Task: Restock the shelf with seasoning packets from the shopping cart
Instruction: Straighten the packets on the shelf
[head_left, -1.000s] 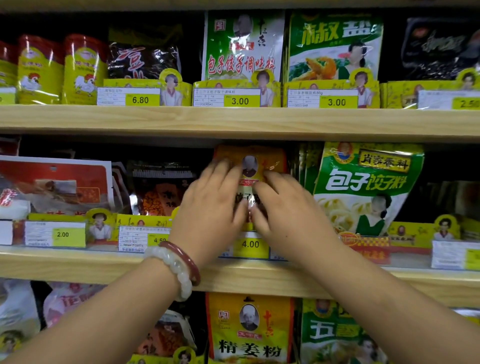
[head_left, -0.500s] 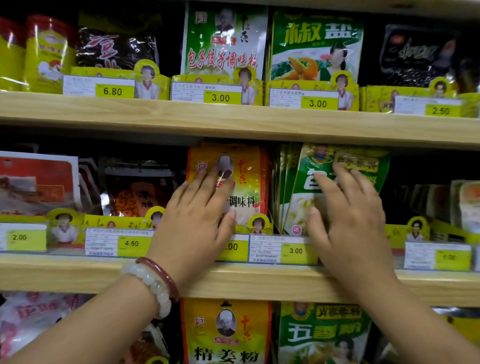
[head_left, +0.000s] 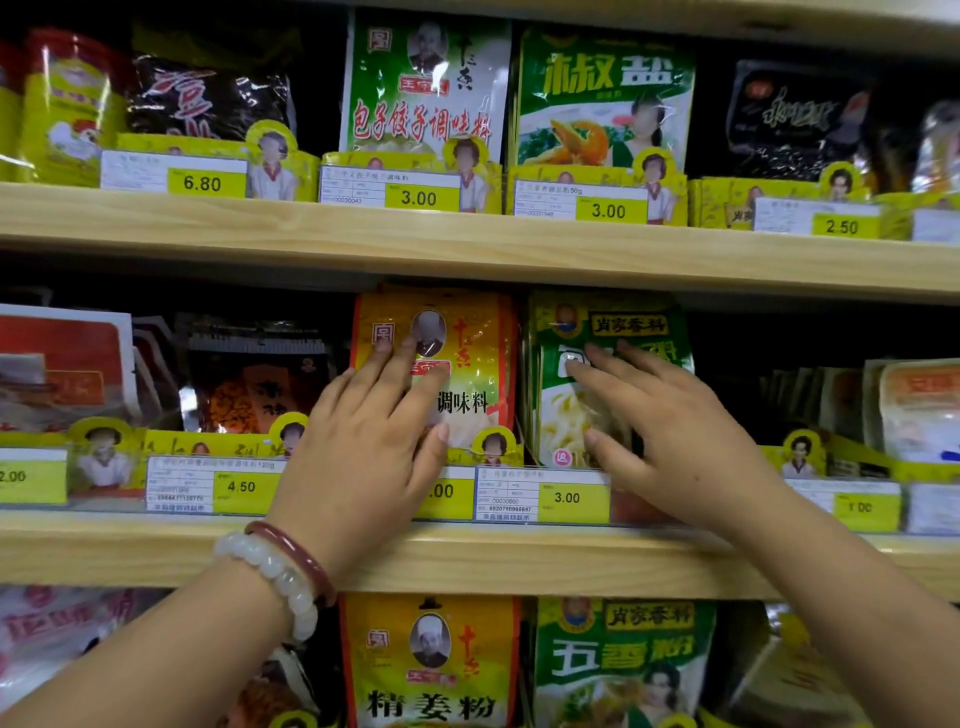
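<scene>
On the middle shelf (head_left: 467, 556) stands an orange-yellow seasoning packet (head_left: 467, 353) with a chef's portrait. My left hand (head_left: 363, 441), with two bracelets on its wrist, presses flat on the packet's front with straight fingers. To its right stands a row of green and yellow seasoning packets (head_left: 613, 332). My right hand (head_left: 670, 426) lies spread against the front one, fingers straight. Neither hand grips anything. The shopping cart is out of view.
Yellow price-tag holders (head_left: 540, 493) line the shelf's front lip. The upper shelf (head_left: 467, 239) carries white-green and green packets; the lower shelf holds a yellow packet (head_left: 431, 665) and a green one (head_left: 623, 660). Dark and red packets (head_left: 254, 379) fill the left; pale packets (head_left: 914, 410) stand at far right.
My right hand left the orange-yellow packet and moved right onto the green packets, which now stand upright. My left hand stays pressed on the orange-yellow packet.
</scene>
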